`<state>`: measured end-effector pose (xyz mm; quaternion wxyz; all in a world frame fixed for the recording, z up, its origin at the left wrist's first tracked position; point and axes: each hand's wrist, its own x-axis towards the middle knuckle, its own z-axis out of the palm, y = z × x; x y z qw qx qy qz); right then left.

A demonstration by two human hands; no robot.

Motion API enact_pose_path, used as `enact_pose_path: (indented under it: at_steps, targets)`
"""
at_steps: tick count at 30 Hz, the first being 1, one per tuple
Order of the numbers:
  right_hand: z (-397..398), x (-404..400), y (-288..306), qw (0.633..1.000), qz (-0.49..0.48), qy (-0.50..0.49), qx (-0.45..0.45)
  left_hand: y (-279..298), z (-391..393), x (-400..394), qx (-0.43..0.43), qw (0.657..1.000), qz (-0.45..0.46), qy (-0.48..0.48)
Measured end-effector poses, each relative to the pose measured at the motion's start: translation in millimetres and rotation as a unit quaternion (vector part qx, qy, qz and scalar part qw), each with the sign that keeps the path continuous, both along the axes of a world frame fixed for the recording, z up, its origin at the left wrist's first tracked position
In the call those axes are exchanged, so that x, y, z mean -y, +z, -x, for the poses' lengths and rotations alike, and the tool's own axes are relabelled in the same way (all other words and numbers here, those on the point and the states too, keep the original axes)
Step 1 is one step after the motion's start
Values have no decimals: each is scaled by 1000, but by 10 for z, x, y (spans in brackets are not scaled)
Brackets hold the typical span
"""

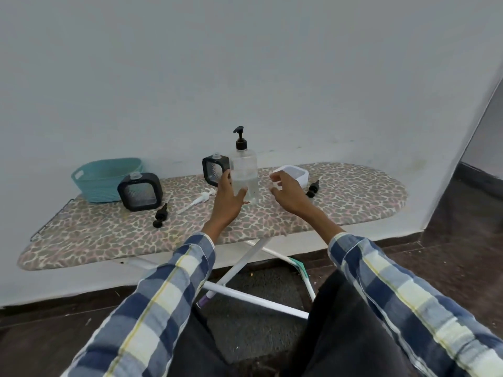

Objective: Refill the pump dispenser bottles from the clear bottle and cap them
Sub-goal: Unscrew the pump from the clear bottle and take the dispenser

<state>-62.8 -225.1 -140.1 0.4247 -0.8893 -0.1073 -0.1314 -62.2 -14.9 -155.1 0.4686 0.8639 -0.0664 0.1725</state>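
A tall clear bottle (245, 172) with a black pump top stands upright in the middle of the ironing board (109, 238). My left hand (228, 197) wraps round its lower left side. My right hand (288, 194) hovers just right of the bottle, fingers spread and loosely curved, holding nothing. Two black square dispenser bottles stand uncapped: one (140, 191) at the left, one (213, 167) behind my left hand. A white square dispenser (294, 174) lies behind my right hand. Loose black pump heads lie at the left (160, 216) and the right (313, 188). A white pump (197, 200) lies between the left dispenser and my left hand.
A teal plastic basket (103, 178) stands at the board's back left against the wall. The board's white legs (245, 268) cross below, over a dark floor. A wall runs close behind the board.
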Motion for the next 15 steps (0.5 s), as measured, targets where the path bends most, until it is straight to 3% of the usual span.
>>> enact_pose_path:
  at_steps: [8, 15]
  targets:
    - [-235, 185, 81, 995, 65, -71, 35, 17, -58, -94, -23, 999, 34, -9]
    - [-735, 402, -68, 980, 144, -130, -41, -66, -137, -198, -29, 999, 34, -10]
